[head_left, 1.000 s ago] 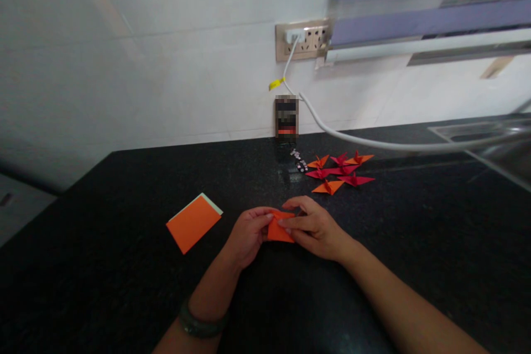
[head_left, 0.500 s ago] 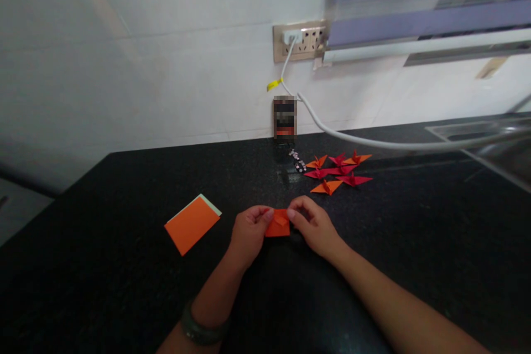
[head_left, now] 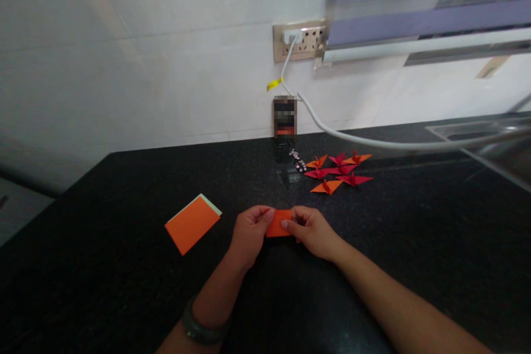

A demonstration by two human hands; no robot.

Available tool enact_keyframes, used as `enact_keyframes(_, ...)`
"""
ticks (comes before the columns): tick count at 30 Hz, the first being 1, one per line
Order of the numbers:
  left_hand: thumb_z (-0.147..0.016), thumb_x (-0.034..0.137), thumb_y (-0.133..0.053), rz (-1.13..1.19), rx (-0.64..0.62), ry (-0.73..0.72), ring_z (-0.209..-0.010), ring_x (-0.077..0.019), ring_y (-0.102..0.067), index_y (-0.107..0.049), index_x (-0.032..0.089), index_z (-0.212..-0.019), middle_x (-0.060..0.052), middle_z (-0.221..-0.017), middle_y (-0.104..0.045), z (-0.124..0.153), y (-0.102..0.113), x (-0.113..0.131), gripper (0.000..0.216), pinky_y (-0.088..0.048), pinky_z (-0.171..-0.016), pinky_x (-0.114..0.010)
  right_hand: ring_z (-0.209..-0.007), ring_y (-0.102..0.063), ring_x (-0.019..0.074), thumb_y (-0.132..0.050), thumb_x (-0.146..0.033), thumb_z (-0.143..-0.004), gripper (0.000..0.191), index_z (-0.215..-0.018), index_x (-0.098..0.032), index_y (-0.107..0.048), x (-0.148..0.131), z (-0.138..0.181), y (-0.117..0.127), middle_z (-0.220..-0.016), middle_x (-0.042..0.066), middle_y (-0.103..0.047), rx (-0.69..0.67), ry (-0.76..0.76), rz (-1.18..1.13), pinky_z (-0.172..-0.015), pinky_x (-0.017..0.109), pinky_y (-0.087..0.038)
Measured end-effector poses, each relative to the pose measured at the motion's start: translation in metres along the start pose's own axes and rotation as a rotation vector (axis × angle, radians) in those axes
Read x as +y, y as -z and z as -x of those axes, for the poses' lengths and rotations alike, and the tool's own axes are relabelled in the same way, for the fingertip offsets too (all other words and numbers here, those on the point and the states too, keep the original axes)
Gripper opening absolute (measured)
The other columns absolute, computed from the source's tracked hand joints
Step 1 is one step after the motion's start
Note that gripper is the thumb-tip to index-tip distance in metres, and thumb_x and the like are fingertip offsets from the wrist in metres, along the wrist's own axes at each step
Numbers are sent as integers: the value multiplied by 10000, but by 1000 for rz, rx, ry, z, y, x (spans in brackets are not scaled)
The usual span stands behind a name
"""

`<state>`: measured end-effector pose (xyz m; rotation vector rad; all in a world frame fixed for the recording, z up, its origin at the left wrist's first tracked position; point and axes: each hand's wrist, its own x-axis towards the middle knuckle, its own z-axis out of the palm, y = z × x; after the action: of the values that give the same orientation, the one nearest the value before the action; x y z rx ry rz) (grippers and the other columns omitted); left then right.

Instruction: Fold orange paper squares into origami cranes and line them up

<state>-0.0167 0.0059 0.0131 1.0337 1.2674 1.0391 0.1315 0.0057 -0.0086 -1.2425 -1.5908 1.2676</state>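
Between my two hands is a small folded piece of orange paper [head_left: 277, 225], held just above or against the dark counter; I cannot tell which. My left hand [head_left: 251, 231] pinches its left edge with the thumb on top. On the other side my right hand [head_left: 313, 230] grips the right part, its thumb lying across the paper's face. To the left lies a stack of orange paper [head_left: 193, 225], with a pale green sheet [head_left: 211, 204] showing at its upper edge. Several red and orange paper cranes [head_left: 327, 186] sit together beyond my right hand.
A phone-like device with a blurred screen [head_left: 285, 118] leans on the white wall behind the counter [head_left: 136, 188]. A beaded strand [head_left: 297, 161] lies before it. A white cable [head_left: 357, 140] hangs from the wall socket [head_left: 299, 40] and runs rightward over the counter.
My right hand has shifted its hold, and its thumb now lies over the paper. The small raised flap seen before no longer shows. My left hand has hardly moved.
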Motion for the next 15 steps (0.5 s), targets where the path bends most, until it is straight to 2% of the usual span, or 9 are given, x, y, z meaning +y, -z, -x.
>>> enact_keyframes(6,-597,267,-698,96,-105,67,-609,-117,-568,-620,141,-730,-7,-670,-647,2,-1,-1,199,-428,-601,-227,-463,-362,68,-548,-303,-741,251,-562,-173,-429,-1,1,1,-512,-57,-386,0,10,-11,-426,186,-277)
enact_keyframes(9,-594,267,-702,72,-94,37,-559,-99,-535,-621,130,-649,2,-609,-622,2,-1,-4,168,-402,-557,-211,-471,-341,66,-551,-288,-737,241,-561,-170,-437,-2,2,1,-515,-59,-379,-9,32,-16,-433,186,-264)
enact_keyframes(12,-643,330,-663,100,-83,43,-491,-84,-490,-613,125,-596,13,-532,-576,2,0,-7,216,-368,-500,-205,-477,-346,68,-554,-283,-731,251,-546,-170,-428,-5,3,1,-509,-58,-380,-22,32,-11,-437,187,-268)
enact_keyframes(15,-692,419,-601,200,-133,105,-493,-104,-511,-621,119,-638,-7,-541,-584,0,1,-7,305,-384,-503,-225,-469,-367,69,-552,-290,-727,249,-545,-169,-432,-5,2,3,-500,-55,-399,-31,-4,-29,-433,186,-279)
